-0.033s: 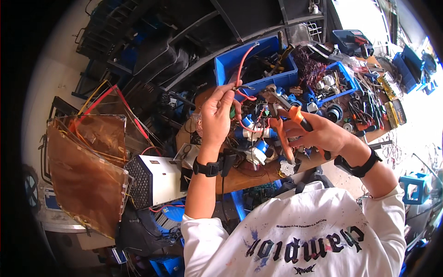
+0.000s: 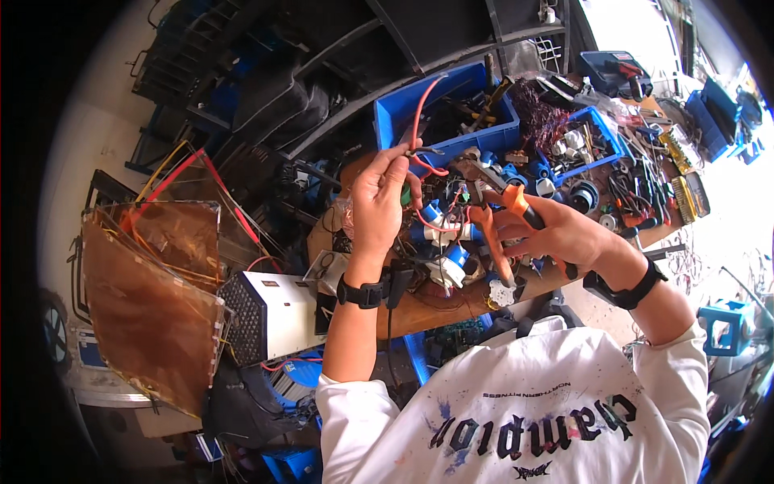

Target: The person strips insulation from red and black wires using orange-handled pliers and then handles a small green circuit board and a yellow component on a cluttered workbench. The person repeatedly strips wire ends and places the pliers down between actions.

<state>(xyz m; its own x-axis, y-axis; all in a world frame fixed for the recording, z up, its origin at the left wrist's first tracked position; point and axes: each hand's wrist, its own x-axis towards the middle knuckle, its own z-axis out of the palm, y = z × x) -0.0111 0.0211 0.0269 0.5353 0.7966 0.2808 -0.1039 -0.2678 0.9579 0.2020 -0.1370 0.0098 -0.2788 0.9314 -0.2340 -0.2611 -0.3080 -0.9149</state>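
Note:
My left hand (image 2: 379,202) is raised over the cluttered wooden bench (image 2: 419,310), its fingertips pinched on a thin red wire (image 2: 418,113) that arcs up in front of a blue bin. My right hand (image 2: 560,234) grips orange-handled pliers (image 2: 504,206), whose dark jaws point left and sit close to the wire's lower loop, just right of my left fingers. Below both hands lie blue and white plug connectors (image 2: 447,246) with more red wire among them. Each wrist carries a black band.
A blue bin (image 2: 484,133) of parts and a smaller blue tray (image 2: 603,129) stand behind the hands. Hand tools (image 2: 645,189) are spread at the right. A white perforated metal box (image 2: 274,310) and an amber transparent case (image 2: 153,298) sit at the left.

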